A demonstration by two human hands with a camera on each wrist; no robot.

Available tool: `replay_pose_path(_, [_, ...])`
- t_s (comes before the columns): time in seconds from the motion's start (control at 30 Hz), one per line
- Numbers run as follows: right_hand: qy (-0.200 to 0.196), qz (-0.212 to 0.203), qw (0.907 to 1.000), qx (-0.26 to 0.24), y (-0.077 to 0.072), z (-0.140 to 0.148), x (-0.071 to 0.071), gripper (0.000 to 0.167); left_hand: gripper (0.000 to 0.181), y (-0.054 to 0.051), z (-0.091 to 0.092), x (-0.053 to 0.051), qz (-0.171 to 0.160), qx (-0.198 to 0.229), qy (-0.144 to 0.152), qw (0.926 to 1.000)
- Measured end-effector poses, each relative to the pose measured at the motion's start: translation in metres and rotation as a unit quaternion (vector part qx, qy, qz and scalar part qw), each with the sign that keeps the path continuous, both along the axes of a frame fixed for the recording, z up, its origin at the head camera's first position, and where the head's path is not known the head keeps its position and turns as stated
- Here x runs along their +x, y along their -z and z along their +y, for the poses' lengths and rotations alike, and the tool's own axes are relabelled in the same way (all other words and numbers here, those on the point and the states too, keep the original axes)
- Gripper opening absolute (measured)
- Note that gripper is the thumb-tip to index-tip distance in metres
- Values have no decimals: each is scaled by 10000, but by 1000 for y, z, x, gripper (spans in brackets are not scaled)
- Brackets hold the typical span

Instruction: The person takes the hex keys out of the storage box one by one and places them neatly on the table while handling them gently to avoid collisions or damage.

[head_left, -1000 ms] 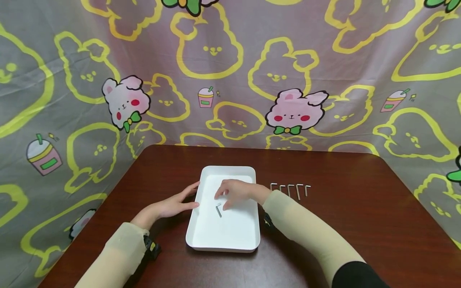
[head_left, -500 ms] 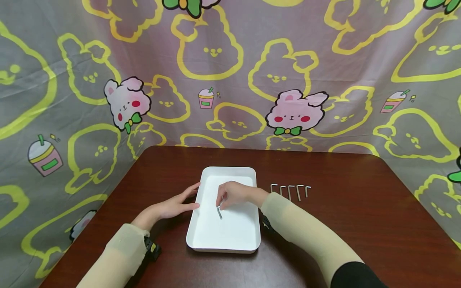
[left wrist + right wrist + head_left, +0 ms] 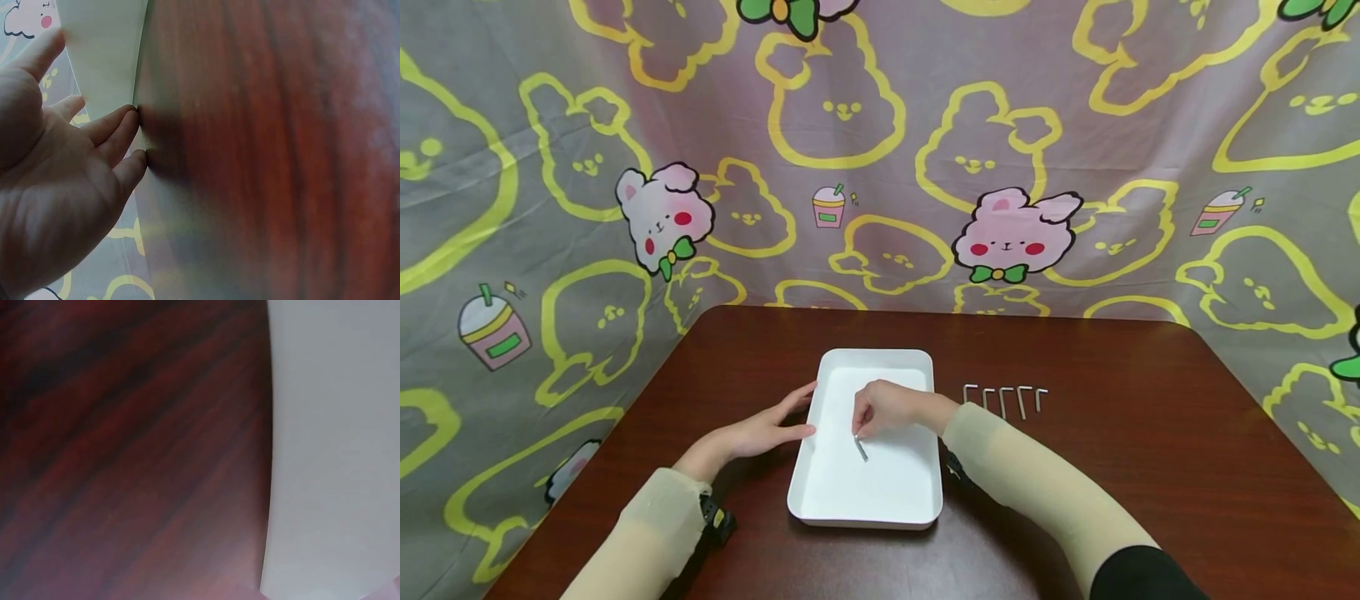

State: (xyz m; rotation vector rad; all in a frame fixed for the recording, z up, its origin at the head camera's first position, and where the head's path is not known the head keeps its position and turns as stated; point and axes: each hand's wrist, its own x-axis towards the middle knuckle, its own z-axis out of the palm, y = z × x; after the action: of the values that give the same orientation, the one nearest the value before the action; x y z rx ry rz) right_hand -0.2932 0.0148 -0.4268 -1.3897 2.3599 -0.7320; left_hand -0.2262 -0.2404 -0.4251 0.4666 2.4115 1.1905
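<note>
A white rectangular tray (image 3: pixel 865 496) stands on the table. Inside it, my right hand (image 3: pixel 887 408) pinches one end of a small silver hex key (image 3: pixel 861 450) between thumb and fingers. The key's other end slants down toward the tray floor; whether it touches cannot be told. My left hand (image 3: pixel 760 429) rests against the tray's left side with its fingers spread. In the left wrist view, straight fingers of the left hand (image 3: pixel 75 162) touch the tray's wall (image 3: pixel 103 50). The right wrist view shows only the tray (image 3: pixel 337 444) and table, with the right hand out of sight.
Several L-shaped hex keys (image 3: pixel 1021 402) lie in a row to the right of the tray. The dark reddish-brown wooden table (image 3: pixel 1120 433) reaches back to a patterned cloth curtain (image 3: pixel 880 167) that surrounds it at the back and sides.
My right hand has come down on the hex key, closed its fingers on one end and shifted it slightly. The left hand has stayed at the tray's side.
</note>
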Motion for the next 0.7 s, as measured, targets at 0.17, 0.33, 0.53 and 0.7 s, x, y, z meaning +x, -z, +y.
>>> replay_pose_path(0.17, [19, 92, 9999, 63, -1, 0, 2, 7, 82, 1, 0, 0, 1, 14, 3, 10000])
replay_pose_path(0.33, [14, 64, 10000, 50, 0, 2, 1, 9, 81, 1, 0, 0, 27, -31, -5, 10000])
replay_pose_path(0.53, [113, -69, 9999, 15, -5, 7, -2, 5, 81, -2, 1, 1, 25, -41, 10, 10000])
replay_pose_path(0.7, [197, -210, 9995, -85, -12, 12, -6, 5, 80, -3, 0, 1, -9, -30, 16, 10000])
